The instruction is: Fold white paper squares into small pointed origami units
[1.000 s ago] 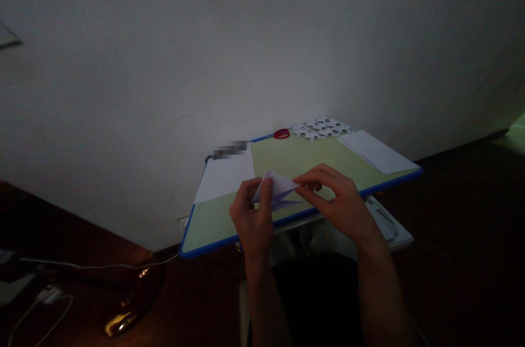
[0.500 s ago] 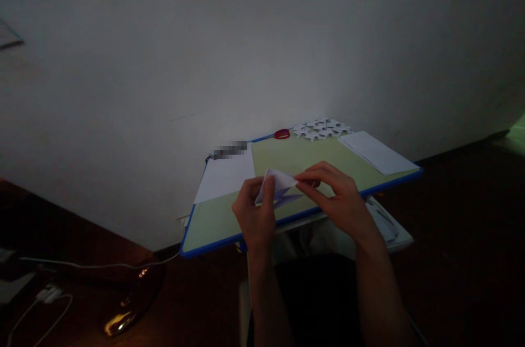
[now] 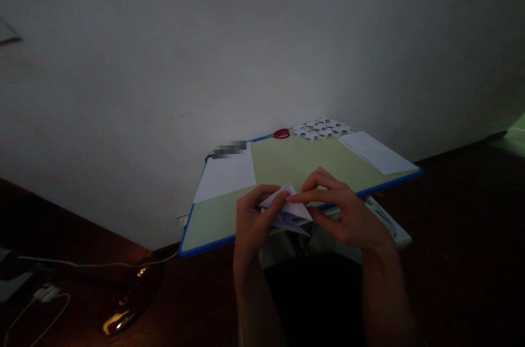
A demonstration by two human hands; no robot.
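Observation:
My left hand [image 3: 256, 218] is closed on a folded piece of white paper [image 3: 299, 209], its thumb pressed over the near face. Pointed flaps of the paper stick out to the right and downward. From the right, my right hand [image 3: 338, 210] touches the same paper: its index finger lies on the face by my left thumb, and its thumb is at the right corner. Both hands are just above the near edge of a pale green tabletop with a blue rim [image 3: 221, 242]. The left fingertips are hidden behind the paper.
Many small folded paper pieces [image 3: 322, 128] lie at the back of the table, beside red-handled scissors [image 3: 281, 134]. A stack of white paper [image 3: 379, 153] is on the right and a white sheet [image 3: 227, 172] on the left. A wall [image 3: 262, 52] stands behind.
The folded paper has come lower and nearer and tilted, its flaps now pointing down to the right. My right hand has gone from pinching the right corner to reaching its index finger across the face.

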